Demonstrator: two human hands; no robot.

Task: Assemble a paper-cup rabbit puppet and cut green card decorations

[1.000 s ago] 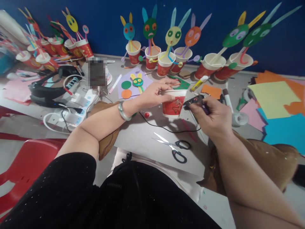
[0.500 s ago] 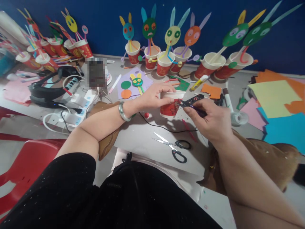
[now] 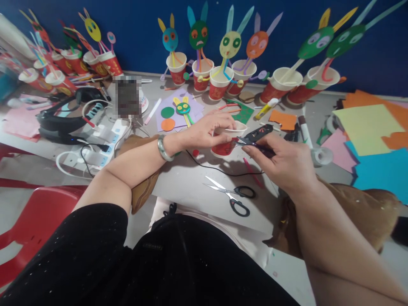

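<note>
Lying nearest, black-handled steel scissors [image 3: 228, 195] are noted. Beyond, a dark, slim-tipped tool [image 3: 256, 145] is pinched in the right hand [image 3: 283, 163], its tip at the wall of a red-and-white paper cup [image 3: 222, 149], contact unconfirmed. The cup is gripped near its rim by the left hand [image 3: 207, 131] and should be braced firmly, thumb clear of the tip.

A pale-flecked black short-sleeved top [image 3: 188, 259] is worn with a grey-green bangle [image 3: 161, 148] on the left wrist [image 3: 175, 145].
</note>
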